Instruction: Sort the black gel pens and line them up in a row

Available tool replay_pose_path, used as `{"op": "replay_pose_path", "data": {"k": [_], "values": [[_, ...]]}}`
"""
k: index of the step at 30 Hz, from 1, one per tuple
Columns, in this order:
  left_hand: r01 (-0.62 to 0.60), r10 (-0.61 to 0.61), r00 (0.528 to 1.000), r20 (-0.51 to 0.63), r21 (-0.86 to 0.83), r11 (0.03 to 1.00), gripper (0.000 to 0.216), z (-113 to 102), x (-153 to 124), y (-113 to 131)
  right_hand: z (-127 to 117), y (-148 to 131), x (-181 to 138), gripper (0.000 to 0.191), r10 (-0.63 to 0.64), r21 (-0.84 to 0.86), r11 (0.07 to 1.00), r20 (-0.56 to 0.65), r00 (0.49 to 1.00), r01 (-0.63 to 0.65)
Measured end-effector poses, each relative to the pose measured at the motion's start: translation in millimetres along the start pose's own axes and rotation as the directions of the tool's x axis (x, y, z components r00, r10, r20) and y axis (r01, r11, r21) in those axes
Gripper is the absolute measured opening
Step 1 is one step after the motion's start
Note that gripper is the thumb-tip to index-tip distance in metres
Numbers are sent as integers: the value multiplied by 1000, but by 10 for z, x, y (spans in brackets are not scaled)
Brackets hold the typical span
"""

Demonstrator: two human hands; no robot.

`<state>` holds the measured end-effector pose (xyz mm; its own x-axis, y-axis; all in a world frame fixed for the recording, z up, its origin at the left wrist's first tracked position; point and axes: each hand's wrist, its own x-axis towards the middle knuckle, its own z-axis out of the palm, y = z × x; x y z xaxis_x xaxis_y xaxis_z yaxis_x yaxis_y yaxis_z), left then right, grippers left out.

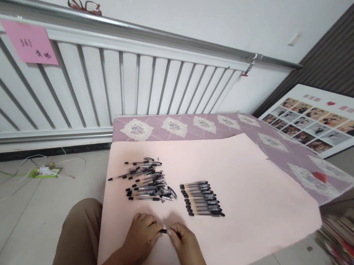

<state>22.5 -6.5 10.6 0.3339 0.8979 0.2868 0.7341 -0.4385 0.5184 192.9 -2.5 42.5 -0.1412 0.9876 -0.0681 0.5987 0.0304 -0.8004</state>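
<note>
Close to the near edge of the pink sheet (244,172), my left hand (142,235) and my right hand (185,243) meet with fingers closed. Between them a short black part of a pen (164,231) shows, gripped from both sides; the rest of it is hidden in my fingers. Beyond my left hand lies a loose heap of black-capped clear pens (147,181), pointing various ways. To its right, past my right hand, several similar pens (202,199) lie side by side in a slanted row, with small black pieces (188,205) at their left ends.
The sheet covers part of a table with a purple patterned cloth (204,123). Behind stands a white radiator (138,79), with glasses (84,5) on the pipe above. A photo board (323,120) leans at right. A power strip (46,172) with cables lies on the floor at left.
</note>
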Motion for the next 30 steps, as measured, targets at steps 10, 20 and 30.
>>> {"op": "replay_pose_path", "data": {"k": [10, 20, 30], "values": [[28, -27, 999, 37, -28, 999, 24, -25, 15, 10, -212, 51, 688, 23, -55, -397, 918, -120, 991, 3], [21, -21, 1000, 13, -11, 1000, 22, -14, 31, 6, -115, -99, 1154, 17, 34, -538, 842, -5, 999, -31], [27, -27, 1000, 11, -26, 999, 25, -16, 38, 7, -210, 0, 1032, 29, 8, -327, 944, -121, 993, -47]]}}
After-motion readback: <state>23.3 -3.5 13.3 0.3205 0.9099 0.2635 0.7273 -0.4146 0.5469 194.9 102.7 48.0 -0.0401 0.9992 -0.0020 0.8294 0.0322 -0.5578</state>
